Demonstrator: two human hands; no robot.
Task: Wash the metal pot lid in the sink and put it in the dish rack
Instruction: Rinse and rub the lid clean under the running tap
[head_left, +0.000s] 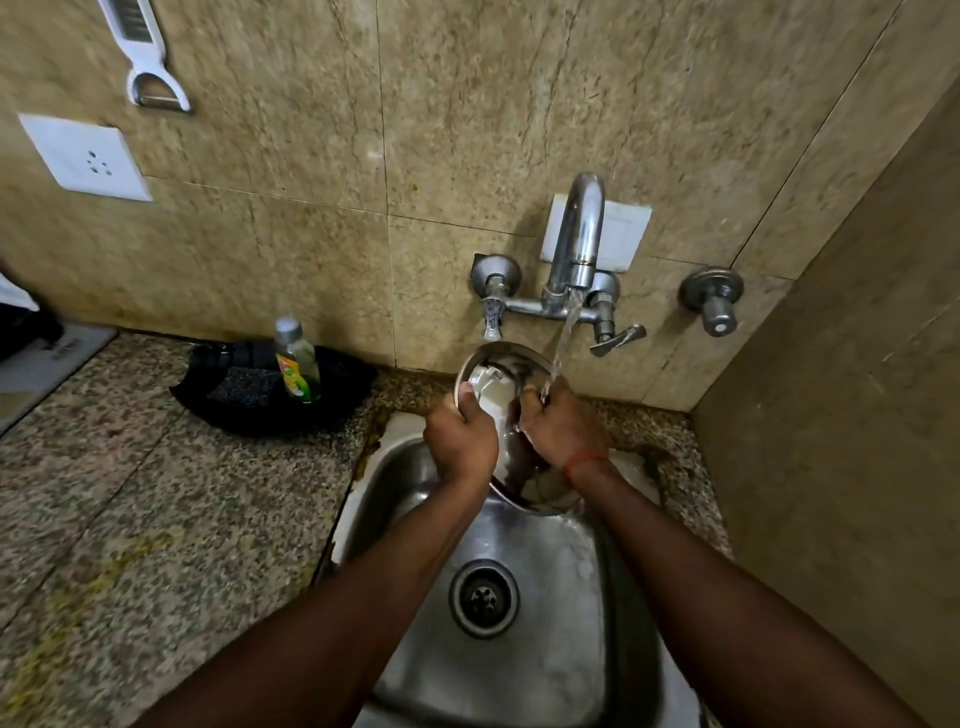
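Over the sink (524, 587), both forearms reach forward. Left hand (460, 441) grips the tilted metal pot lid (511, 374) by its rim. Right hand (563, 428) clasps its face under running water (563, 332).

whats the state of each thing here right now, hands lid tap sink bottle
left hand: gripping the lid's left edge
right hand: holding the lid's right side, under the stream
metal pot lid: held tilted over the sink, wet
tap: running, water landing by the right hand
sink: wet, drain open, no dishes lying in it
soap bottle: upright, capped, standing in a black tray
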